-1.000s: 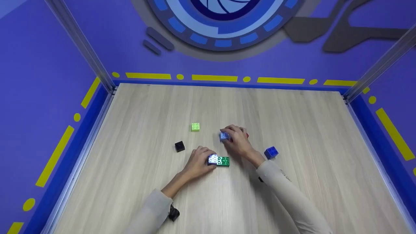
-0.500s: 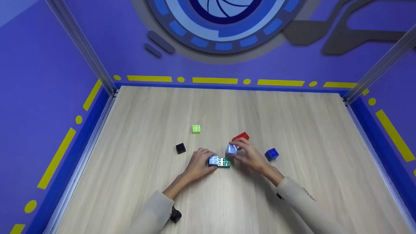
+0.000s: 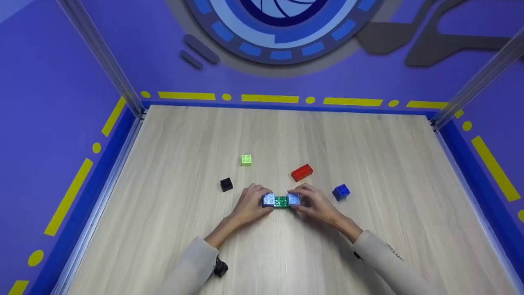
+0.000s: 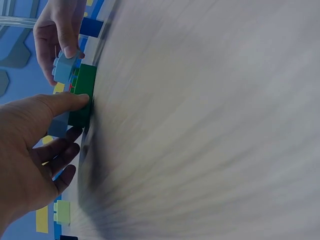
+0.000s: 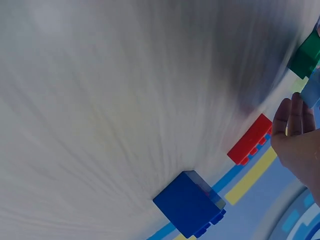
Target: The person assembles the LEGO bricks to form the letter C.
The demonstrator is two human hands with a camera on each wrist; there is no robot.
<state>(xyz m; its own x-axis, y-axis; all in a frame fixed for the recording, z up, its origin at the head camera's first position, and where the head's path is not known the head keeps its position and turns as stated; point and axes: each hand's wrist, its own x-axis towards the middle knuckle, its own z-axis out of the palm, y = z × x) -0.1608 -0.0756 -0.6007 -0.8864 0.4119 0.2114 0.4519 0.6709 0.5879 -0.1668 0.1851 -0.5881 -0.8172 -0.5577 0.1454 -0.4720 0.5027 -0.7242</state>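
Observation:
A green toy building brick (image 3: 281,202) lies on the table with a light blue brick (image 3: 268,199) on its left end. My left hand (image 3: 250,204) grips the green brick; the thumb (image 4: 75,101) presses along its side in the left wrist view. Between the fingertips of my right hand (image 3: 316,205) is a second light blue brick (image 3: 293,199), over the green brick's right end. In the left wrist view this held brick (image 4: 65,67) looks slightly tilted above the green studs. Whether it touches them I cannot tell.
Behind the hands lie a red brick (image 3: 302,172) and a lime green brick (image 3: 246,160). A black brick (image 3: 226,184) is left of them, a dark blue brick (image 3: 341,191) to the right. Purple walls (image 3: 262,84) border the wooden table (image 3: 196,139).
My right hand has brought its light blue brick from beside the red brick toward me, over the green brick's right end. The red brick is now fully visible. My left hand has stayed in place.

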